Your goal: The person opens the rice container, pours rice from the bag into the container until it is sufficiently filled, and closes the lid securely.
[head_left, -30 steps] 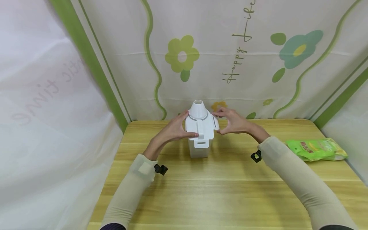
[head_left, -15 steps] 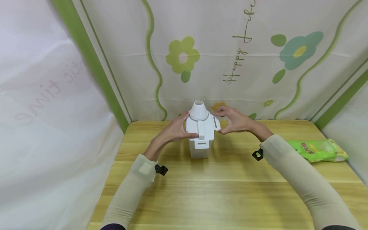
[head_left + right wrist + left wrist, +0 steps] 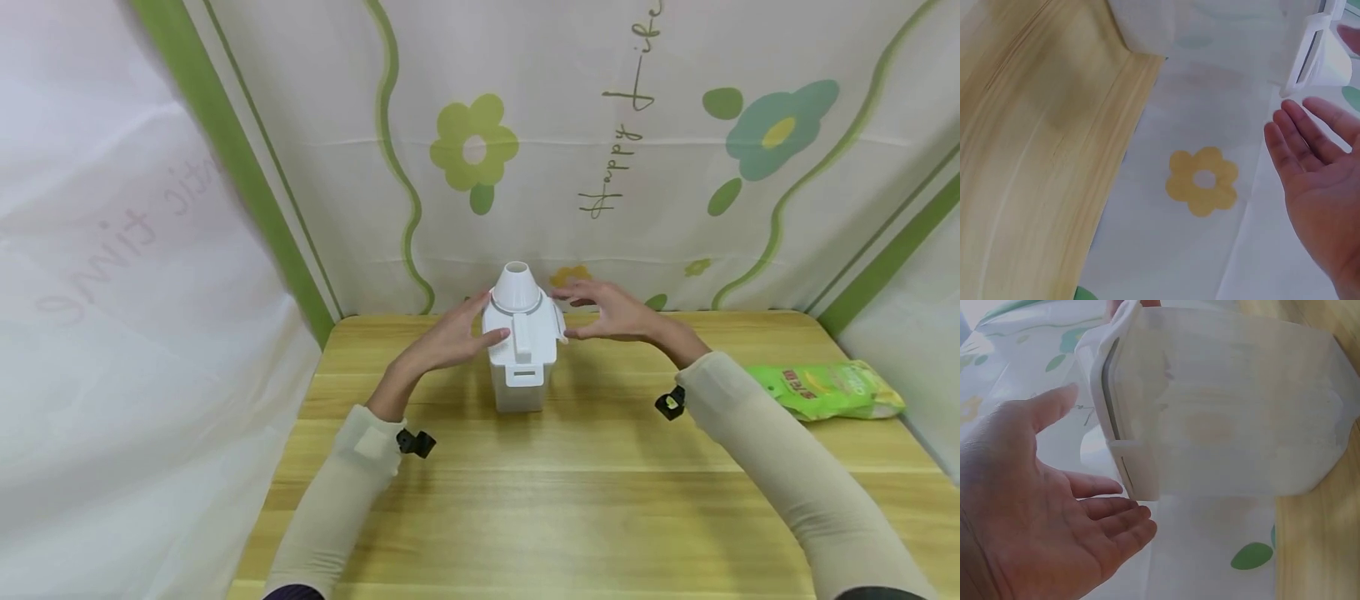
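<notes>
A translucent plastic container (image 3: 519,398) stands upright near the table's far edge. On its white lid (image 3: 540,337) sits a hollow white cone (image 3: 517,288), and a slotted flap (image 3: 524,376) lies at the front. My left hand (image 3: 453,336) is at the lid's left side. In the left wrist view its thumb stands off the lid, and its relaxed fingertips are close to a side flap (image 3: 1137,472). On the other side my right hand (image 3: 613,312) has its fingers extended beside the right flap (image 3: 560,321). In the right wrist view those fingertips lie just below a flap (image 3: 1305,55), holding nothing.
A green printed bag (image 3: 836,390) lies on the wooden table (image 3: 555,517) at the right. Right behind the container hangs a white flowered curtain (image 3: 540,208). More white sheeting (image 3: 135,292) hangs along the left side.
The right flap, which stuck outward, now tilts downward against the container's side. My left thumb has lifted from the lid, and my right fingers have loosened and spread. The container stays in place.
</notes>
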Demonstrator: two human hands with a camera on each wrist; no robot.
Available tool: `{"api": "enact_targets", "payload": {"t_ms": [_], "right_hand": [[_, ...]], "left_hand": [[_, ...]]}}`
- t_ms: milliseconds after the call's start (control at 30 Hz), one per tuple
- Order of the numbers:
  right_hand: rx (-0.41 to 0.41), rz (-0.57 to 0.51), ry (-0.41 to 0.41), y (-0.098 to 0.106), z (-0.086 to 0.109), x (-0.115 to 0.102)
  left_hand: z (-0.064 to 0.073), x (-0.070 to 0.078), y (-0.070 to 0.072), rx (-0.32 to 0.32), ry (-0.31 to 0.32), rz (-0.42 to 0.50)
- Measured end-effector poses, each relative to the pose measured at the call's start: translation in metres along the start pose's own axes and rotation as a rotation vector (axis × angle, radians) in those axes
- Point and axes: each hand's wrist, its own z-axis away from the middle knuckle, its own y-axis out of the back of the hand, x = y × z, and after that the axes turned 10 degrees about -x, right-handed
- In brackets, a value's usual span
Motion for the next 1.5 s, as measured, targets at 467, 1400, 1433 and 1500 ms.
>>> {"api": "enact_targets", "payload": {"t_ms": [467,1400,1433,1500], "right_hand": [[0.099,-0.211,-0.081,-0.013,-0.030,-0.006],[0.174,-0.276,-0.132,-0.033,-0.054,-0.005],[0.181,-0.277,-0.137,-0.033,-0.053,-0.004],[0.191,-0.275,-0.143,-0.032,-0.051,-0.003]], "left_hand": [[-0.002,0.019,-0.028,0.133,0.033,-0.059],[-0.005,0.029,-0.037,0.126,0.171,-0.171],[-0.005,0.028,-0.037,0.130,0.161,-0.162],[-0.005,0.026,-0.036,0.138,0.138,-0.142]]}}
